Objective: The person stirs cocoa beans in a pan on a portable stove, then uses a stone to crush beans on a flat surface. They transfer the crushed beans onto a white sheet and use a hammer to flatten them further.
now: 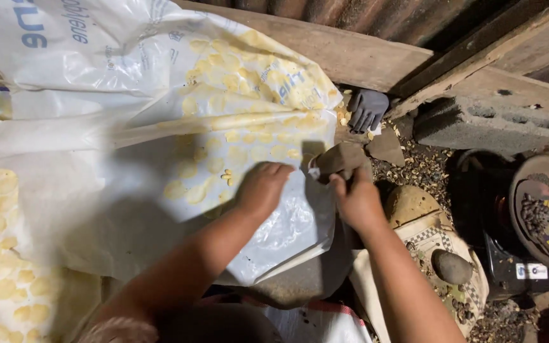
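Gripping plastic sheet (160, 127) edge, right hand (357, 200).

Big sheet (160, 114): thin clear plastic, glossy, crinkled, with blue print; pale yellow matt chips show through it. Left hand (262, 187) lies flat on the plastic; right hand (356, 200) pinches a brown, dull, stiff flap (341, 157), material unclear. Glove (368, 109): dark grey knit cloth, matt. Planks (351, 54): rough unpainted wood. Block (484, 124): grey concrete, coarse and porous. Roof sheet (376, 16): corrugated metal, rusty. Stone (451, 267): smooth, grey, matt. Ground (424, 168): gritty loose debris.
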